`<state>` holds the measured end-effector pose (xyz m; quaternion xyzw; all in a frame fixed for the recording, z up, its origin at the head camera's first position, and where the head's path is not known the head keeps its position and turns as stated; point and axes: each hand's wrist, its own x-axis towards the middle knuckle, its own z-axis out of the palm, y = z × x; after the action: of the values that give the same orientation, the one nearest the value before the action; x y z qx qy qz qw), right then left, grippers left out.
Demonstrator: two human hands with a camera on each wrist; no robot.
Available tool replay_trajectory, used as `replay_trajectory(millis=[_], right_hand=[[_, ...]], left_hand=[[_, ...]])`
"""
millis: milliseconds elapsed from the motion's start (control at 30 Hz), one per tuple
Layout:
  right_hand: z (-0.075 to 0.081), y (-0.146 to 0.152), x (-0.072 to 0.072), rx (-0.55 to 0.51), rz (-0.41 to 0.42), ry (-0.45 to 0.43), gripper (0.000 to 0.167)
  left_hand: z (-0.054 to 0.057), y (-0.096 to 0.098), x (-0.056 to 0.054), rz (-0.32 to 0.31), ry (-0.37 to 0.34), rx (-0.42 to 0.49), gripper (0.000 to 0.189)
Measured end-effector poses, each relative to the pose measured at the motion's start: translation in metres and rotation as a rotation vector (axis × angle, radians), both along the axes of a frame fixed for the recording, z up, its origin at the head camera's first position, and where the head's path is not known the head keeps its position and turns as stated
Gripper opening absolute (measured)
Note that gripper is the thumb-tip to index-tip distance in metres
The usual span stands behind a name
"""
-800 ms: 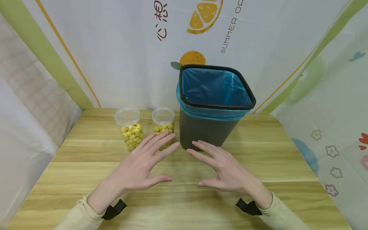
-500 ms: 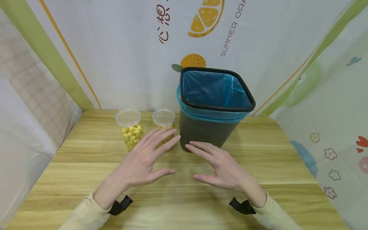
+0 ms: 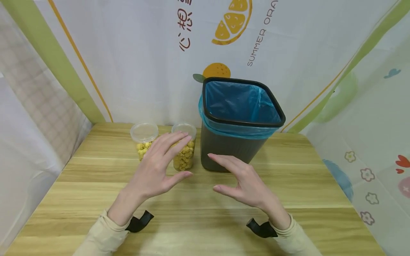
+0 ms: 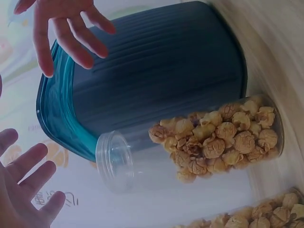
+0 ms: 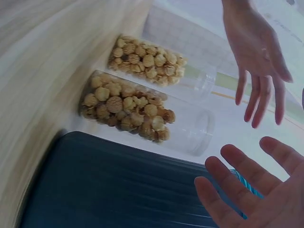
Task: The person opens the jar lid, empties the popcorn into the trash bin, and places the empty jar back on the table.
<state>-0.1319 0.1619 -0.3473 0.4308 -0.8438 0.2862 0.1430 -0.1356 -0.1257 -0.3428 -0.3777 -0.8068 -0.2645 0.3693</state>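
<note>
Two clear lidded jars part-filled with popcorn stand side by side on the table. My left hand (image 3: 153, 170) hovers in front of them, fingers extended and thumb apart, holding nothing; in the head view it partly covers the left jar (image 3: 145, 133) and the upper part of the right jar (image 3: 184, 160). Its fingers appear apart from the jar (image 4: 223, 142) in the left wrist view. My right hand (image 3: 246, 183) hovers before the dark bin (image 3: 224, 153), fingers extended and thumb spread. Both jars show whole in the right wrist view, the nearer jar (image 5: 128, 109) beside the bin.
A blue bag (image 3: 237, 131) lines the bin and folds over below its black rim (image 3: 245, 124). Behind the wooden table (image 3: 198, 227) hangs a white curtain (image 3: 137, 71) with orange prints. More patterned cloth (image 3: 378, 142) hangs on the right.
My left hand has moved up and forward toward the right jar, its fingers passing in front of that jar's lid. My right hand has shifted slightly left and up. The jars and bin stay put.
</note>
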Motion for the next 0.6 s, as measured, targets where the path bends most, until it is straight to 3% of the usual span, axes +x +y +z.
replay_trajectory(millis=[333,600], right_hand=[[0.001,-0.001,-0.001,-0.061,-0.022,-0.045,0.075],[0.000,0.001,-0.004,-0.069,-0.020,-0.061,0.075]], left_hand=[[-0.006,-0.007,-0.004,0.039,0.008,0.135,0.075],[-0.007,-0.016,-0.011,0.094,-0.003,0.177,0.075]])
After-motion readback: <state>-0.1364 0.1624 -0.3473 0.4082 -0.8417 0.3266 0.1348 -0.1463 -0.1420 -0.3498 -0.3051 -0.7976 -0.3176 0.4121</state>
